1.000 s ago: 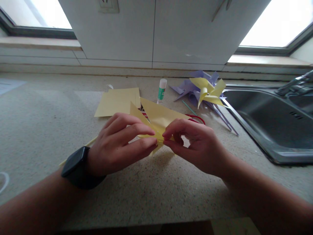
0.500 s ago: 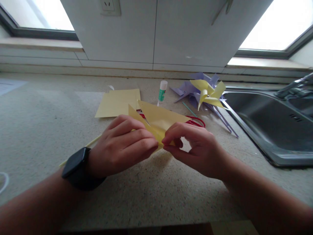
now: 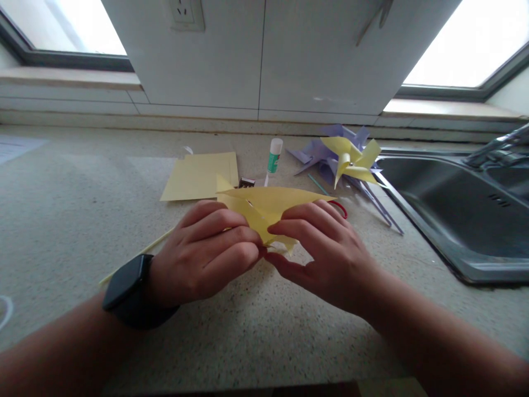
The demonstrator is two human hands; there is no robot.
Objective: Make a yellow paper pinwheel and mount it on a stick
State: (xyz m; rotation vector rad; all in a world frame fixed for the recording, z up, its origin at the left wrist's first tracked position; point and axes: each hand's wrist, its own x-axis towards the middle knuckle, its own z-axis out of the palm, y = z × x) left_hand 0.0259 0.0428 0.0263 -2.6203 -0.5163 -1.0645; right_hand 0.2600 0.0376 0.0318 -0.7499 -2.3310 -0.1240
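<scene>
Both my hands hold a cut yellow paper sheet just above the speckled counter. My left hand, with a black watch on its wrist, curls its fingers round the sheet's left side. My right hand pinches the paper's centre between thumb and fingers. The paper's points stick up and outward behind my fingers. A thin yellow stick lies on the counter under my left hand.
Flat yellow sheets lie behind my hands. A glue stick stands upright, red scissors peek out past my right hand. Finished yellow and purple pinwheels lie by the steel sink at right.
The yellow paper has tipped flatter, its raised points dropping toward level. My right hand has shifted over the paper's centre, and both hands have drawn slightly closer together.
</scene>
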